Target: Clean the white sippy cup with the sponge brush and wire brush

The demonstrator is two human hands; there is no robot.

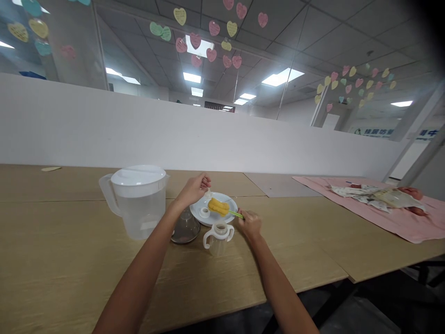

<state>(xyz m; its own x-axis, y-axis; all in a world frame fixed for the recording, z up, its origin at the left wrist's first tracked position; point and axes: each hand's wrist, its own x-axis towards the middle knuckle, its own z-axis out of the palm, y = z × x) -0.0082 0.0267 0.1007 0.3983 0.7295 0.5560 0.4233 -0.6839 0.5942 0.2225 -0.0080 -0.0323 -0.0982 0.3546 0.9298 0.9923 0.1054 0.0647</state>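
A long tabletop of tan, faintly grained wood-look panels [86, 278] carries everything here. On its far right lies one smooth pink cloth [382, 218], bearing a rumpled bundle of white and pale fabric [385, 197]. Left of the hands stands one large translucent plastic pitcher with a white lid and looped handle [146, 211]. Near the middle sits one round, glossy white plate [212, 219]; just beside it is one smoky, clear, cone-shaped vessel [186, 227], partly behind the left forearm.

Both forearms reach forward, converging at the plate. The left hand [196, 189] is raised at its far left edge, wrist bent, fingers curled and pinching one small, translucent, soft-looking piece [208, 193]. The right hand [251, 224], lower, has its fingers wrapped around the thin green handle of one brush with a spongy yellow cylindrical head [219, 207]; that head lies over the plate, contact unclear.

In front stands one upright clear bottle with two curved white handles [218, 243]. One white plastic ring [205, 212] rests on the plate.
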